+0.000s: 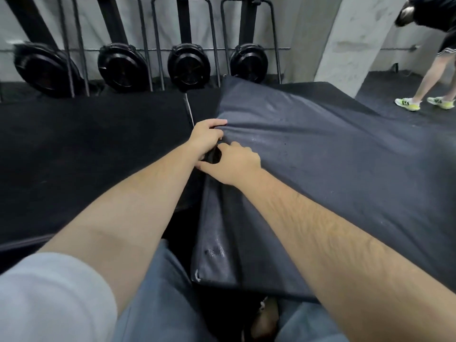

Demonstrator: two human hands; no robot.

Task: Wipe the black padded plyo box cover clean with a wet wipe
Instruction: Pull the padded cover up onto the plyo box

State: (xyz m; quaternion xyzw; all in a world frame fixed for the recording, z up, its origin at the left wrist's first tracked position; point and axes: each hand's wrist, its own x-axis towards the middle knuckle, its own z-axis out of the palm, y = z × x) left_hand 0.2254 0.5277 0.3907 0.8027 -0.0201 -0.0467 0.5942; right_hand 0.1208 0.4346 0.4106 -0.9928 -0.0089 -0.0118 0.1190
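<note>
Black plyo box cover (320, 149) carries no wipe, so I judge wiping unstarted; left hand (206, 135) grips its bunched edge, right hand (234, 161) seems to pinch it too.

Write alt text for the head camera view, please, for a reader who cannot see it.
Two bare hands hold the bunched left edge of a black padded cover, left hand beyond right hand. Black exercise machines line the wall behind, and another person stands far right.
</note>
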